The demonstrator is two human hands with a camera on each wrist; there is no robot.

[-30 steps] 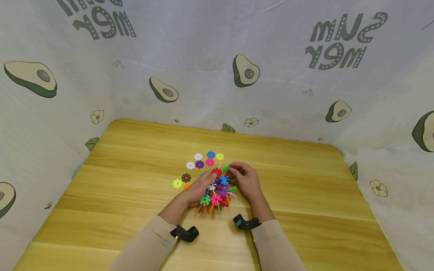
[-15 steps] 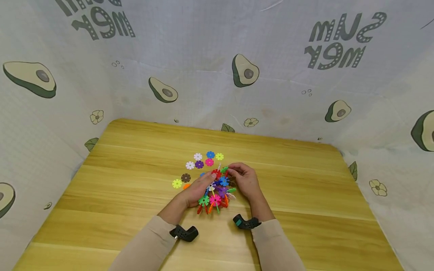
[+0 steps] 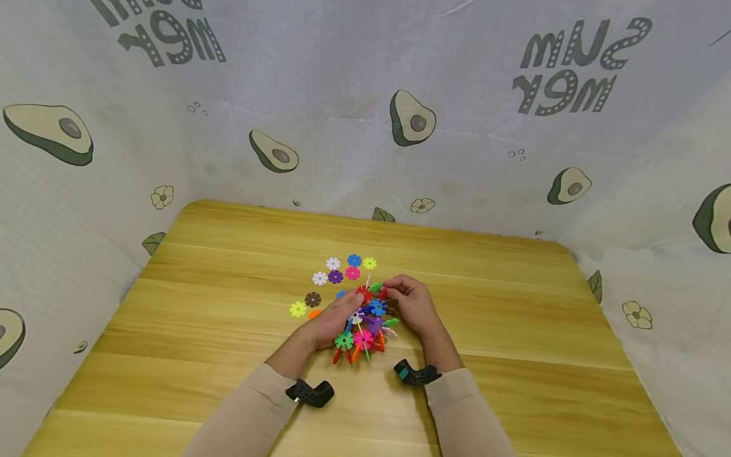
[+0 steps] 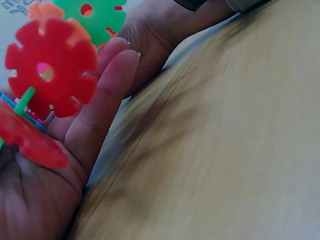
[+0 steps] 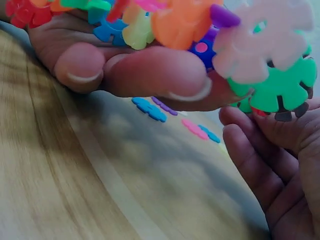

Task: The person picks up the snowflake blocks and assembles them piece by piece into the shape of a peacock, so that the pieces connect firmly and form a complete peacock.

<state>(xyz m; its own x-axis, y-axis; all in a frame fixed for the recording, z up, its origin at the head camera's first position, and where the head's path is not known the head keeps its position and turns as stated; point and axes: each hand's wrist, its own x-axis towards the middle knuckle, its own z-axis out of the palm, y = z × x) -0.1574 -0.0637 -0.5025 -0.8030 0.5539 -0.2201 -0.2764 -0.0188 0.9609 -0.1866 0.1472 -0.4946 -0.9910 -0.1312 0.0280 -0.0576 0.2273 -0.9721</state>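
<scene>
My left hand point(image 3: 337, 319) holds a cluster of slotted plastic snowflake discs point(image 3: 363, 340) from its left side. The thumb lies on a red disc near the top, and the fingers support the cluster from below, as the right wrist view shows. In the left wrist view, a red disc point(image 4: 52, 67) and a green disc point(image 4: 100, 17) stick out over the palm. At the cluster's upper right, my right hand point(image 3: 412, 302) pinches a disc edge beside a green disc point(image 3: 375, 287). Its fingertips partly hide that piece; a small red bit point(image 5: 259, 112) shows there in the right wrist view.
Loose discs lie flat on the wooden table point(image 3: 514, 304) beyond and left of the hands: white point(image 3: 320, 278), purple point(image 3: 335, 277), pink point(image 3: 353, 273), blue point(image 3: 354, 260), brown point(image 3: 313, 299) and yellow point(image 3: 298, 309). An orange disc point(image 3: 315, 314) is partly behind the left hand. A printed curtain point(image 3: 342, 82) surrounds the table.
The cluster has tipped slightly toward the body, its lower discs now a little lower. The green disc by the right fingertips has shifted down and left. Both hands stay nearly in place.
</scene>
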